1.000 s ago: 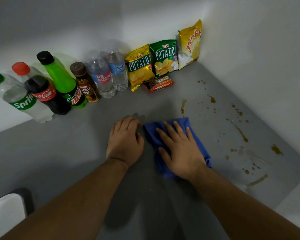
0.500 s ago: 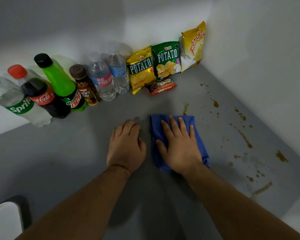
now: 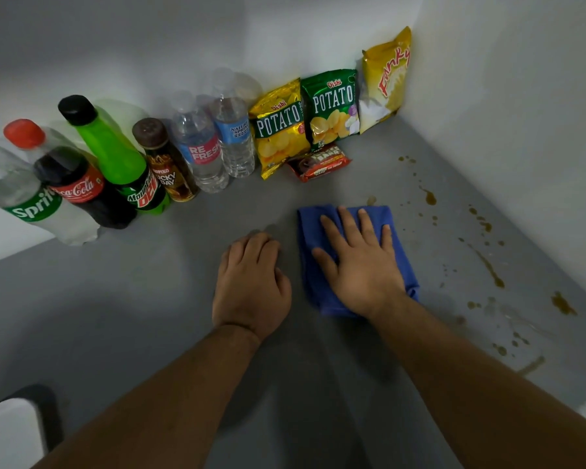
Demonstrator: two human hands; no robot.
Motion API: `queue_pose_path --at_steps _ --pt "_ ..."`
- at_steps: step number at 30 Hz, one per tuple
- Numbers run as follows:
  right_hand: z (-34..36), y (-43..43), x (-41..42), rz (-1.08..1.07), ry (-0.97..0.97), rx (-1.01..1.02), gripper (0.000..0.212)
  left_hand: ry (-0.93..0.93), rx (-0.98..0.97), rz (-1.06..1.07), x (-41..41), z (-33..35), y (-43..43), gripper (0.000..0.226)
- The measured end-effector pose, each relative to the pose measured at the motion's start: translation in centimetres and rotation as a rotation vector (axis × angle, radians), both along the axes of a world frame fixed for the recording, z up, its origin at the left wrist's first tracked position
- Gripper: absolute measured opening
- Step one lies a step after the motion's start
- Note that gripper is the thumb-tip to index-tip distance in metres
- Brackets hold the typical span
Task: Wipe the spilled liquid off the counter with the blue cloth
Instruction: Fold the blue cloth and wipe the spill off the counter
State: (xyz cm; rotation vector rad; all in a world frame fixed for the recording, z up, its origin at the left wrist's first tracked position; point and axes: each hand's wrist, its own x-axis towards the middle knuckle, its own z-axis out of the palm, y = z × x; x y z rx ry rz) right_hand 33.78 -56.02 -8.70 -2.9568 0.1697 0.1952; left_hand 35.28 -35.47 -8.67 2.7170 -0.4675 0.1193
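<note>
The blue cloth [image 3: 313,289] lies flat on the grey counter [image 3: 132,299], right of centre. My right hand [image 3: 359,265] presses down on it, palm flat and fingers spread toward the back wall. My left hand [image 3: 251,282] rests palm down on the bare counter just left of the cloth and holds nothing. Brown spilled liquid [image 3: 487,265] lies in drops and streaks to the right of the cloth, along the right wall. One pale brown spot [image 3: 371,200] sits right at the cloth's far edge.
Several drink bottles [image 3: 115,164] stand along the back wall at the left. Snack bags [image 3: 332,110] lean in the corner, with a small red packet [image 3: 318,164] lying in front of them. A white object [image 3: 7,434] is at the bottom left.
My right hand has pushed the cloth away from me, over most of the brown streak that lay beyond its far edge. My left hand has stayed in place.
</note>
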Motion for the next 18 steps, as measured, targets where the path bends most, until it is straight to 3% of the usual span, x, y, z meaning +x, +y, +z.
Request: queue_pose_path --at_steps 6,14,18 --pt "-0.2 -1.2 -3.0 0.249 -0.006 0.024 0.065 -0.004 0.007 0.001 0.1 0.0 0.0 0.047" --pt "0.0 0.2 1.8 0.001 -0.002 -0.02 0.066 0.044 0.02 -0.004 0.0 0.2 0.0 0.053" --pt "0.3 2.7 1.1 0.169 -0.002 -0.017 0.065 0.044 0.001 -0.006 0.1 0.2 0.0 0.052"
